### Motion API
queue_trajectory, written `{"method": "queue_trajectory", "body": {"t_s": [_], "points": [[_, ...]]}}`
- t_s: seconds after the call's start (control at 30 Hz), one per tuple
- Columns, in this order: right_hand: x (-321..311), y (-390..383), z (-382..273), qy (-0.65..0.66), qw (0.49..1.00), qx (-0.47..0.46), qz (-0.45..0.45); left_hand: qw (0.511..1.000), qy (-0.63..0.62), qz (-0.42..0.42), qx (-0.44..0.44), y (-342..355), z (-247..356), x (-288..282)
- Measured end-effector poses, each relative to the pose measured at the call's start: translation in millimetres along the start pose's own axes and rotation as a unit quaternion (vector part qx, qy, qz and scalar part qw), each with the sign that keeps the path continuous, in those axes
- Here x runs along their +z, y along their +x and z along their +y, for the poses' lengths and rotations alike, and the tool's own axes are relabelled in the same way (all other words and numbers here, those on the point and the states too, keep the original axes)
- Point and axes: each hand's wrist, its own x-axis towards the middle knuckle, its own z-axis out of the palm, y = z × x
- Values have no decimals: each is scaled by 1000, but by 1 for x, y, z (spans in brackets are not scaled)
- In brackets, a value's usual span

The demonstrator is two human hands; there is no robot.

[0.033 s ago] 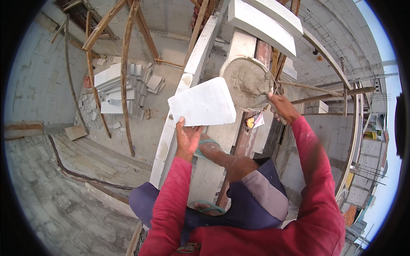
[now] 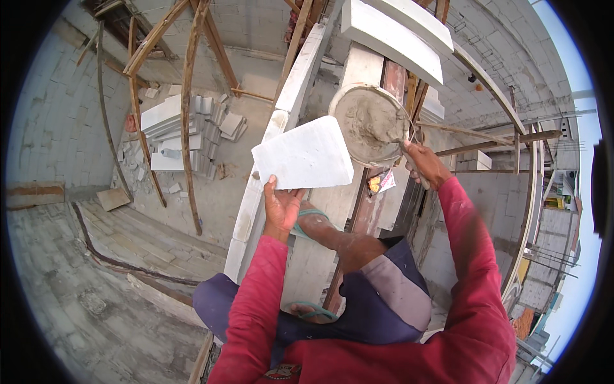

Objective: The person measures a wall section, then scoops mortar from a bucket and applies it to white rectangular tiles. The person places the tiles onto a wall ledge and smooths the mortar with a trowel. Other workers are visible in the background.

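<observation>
My left hand (image 2: 281, 208) grips a white lightweight concrete block (image 2: 304, 157) by its near edge, thumb on the face and fingers beneath. The block is held tilted over the top of the low block wall. Off to the right, my right hand (image 2: 423, 165) is closed round the handle of a trowel (image 2: 407, 155). The trowel's working end dips into grey mortar (image 2: 364, 121) at the bucket's right side, where mortar hides most of it. This round bucket (image 2: 337, 102) rests on the planks just beyond the block.
Long white blocks (image 2: 396, 41) lie beyond the bucket. A low block wall (image 2: 243, 214) runs along the left of the planks (image 2: 300, 262) under my sandalled feet. A colourful packet (image 2: 382, 182) lies near the bucket. Wooden poles (image 2: 187, 115) and stacked blocks (image 2: 169, 121) stand lower left.
The wet mortar beside the trowel has shifted slightly in the bucket. Both hands and the white block keep nearly the same places.
</observation>
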Motion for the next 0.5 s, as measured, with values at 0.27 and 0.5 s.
{"method": "queue_trajectory", "body": {"t_s": [0.27,0.5], "points": [[4,-51,-26,89,996,-19,-8,999,-44,-8,-13,19,-23,2],[55,-149,-57,124,975,-177,-48,994,-103,-37,-24,34,-47,16]]}}
